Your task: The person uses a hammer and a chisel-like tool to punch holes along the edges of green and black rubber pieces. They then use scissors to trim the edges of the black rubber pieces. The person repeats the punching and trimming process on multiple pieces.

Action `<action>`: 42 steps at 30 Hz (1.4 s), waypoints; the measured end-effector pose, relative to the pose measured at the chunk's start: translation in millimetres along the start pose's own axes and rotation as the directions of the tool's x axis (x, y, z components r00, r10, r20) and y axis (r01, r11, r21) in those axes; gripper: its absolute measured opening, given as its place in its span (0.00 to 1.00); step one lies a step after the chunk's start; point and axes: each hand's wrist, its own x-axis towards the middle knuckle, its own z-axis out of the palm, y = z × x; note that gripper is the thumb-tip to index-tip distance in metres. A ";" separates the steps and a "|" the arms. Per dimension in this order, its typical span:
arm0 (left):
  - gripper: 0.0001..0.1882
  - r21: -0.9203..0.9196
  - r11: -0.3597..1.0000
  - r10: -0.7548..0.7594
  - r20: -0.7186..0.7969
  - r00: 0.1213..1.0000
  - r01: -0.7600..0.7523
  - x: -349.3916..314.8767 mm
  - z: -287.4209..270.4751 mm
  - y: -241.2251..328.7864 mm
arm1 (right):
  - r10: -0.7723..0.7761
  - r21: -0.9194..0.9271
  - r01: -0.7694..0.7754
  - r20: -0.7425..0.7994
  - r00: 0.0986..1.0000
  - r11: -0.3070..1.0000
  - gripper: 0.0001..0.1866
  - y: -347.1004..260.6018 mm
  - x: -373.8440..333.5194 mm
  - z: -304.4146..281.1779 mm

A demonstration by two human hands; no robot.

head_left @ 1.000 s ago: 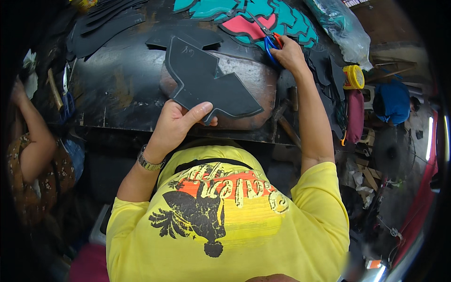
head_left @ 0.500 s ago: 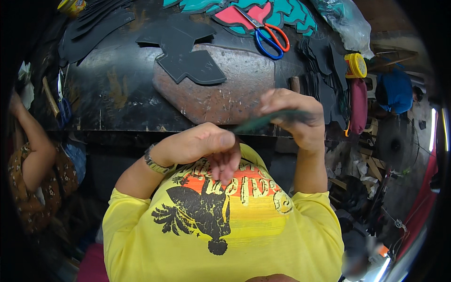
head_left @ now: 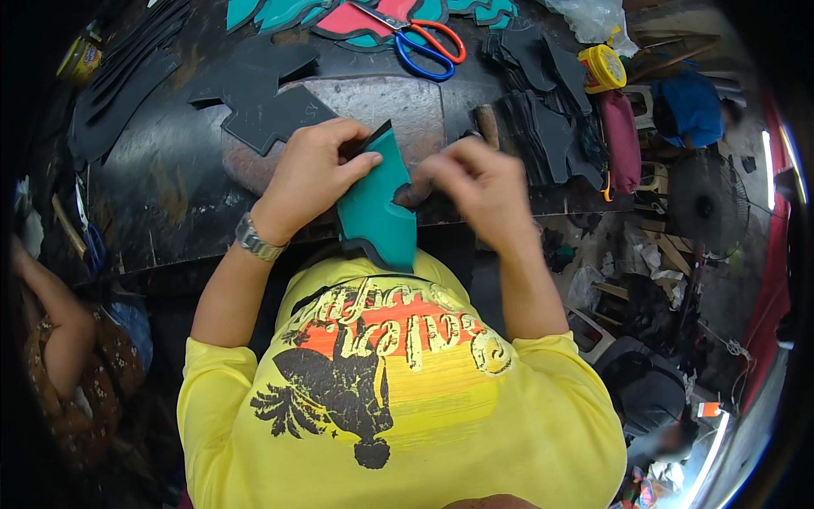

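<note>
My left hand [head_left: 314,174] pinches the upper left edge of a teal cut-out piece [head_left: 377,208] with dark edging. This piece stands tilted over the table's front edge, its lower end near my lap. Beside the notch in its right side is my right hand [head_left: 487,191], its fingers curled in and partly blurred; what they hold, if anything, is hidden. Behind my left hand, dark grey cut-out pieces [head_left: 275,114] lie partly on a worn brown slab [head_left: 415,97].
Scissors [head_left: 428,51] with red and blue handles rest by teal and pink pieces [head_left: 288,13]. Stacks of dark pieces [head_left: 530,127] lie right, near a yellow tub [head_left: 602,68]; another stack [head_left: 127,85] lies left. Someone's arm [head_left: 64,331] shows at far left.
The teal piece, blurred in my right hand before, is now in my left hand, which has risen from my lap. My right hand has moved to its notched side. The view has shifted.
</note>
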 end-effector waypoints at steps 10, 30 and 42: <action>0.16 0.188 0.981 0.054 -0.050 0.997 -0.044 6.2 7.1 3.8 | 0.085 -0.551 -0.205 -0.235 0.968 0.809 0.13 60.9 38.2 -38.2; 0.11 0.165 0.971 0.191 -0.108 0.976 -0.172 -1.7 11.3 -1.2 | -0.001 0.421 0.082 -0.189 0.982 0.903 0.10 13.2 18.4 58.3; 0.12 0.182 0.968 0.195 -0.112 0.974 -0.172 -4.0 13.5 -5.7 | -0.160 0.262 0.224 -0.245 0.956 0.939 0.07 22.0 22.9 57.0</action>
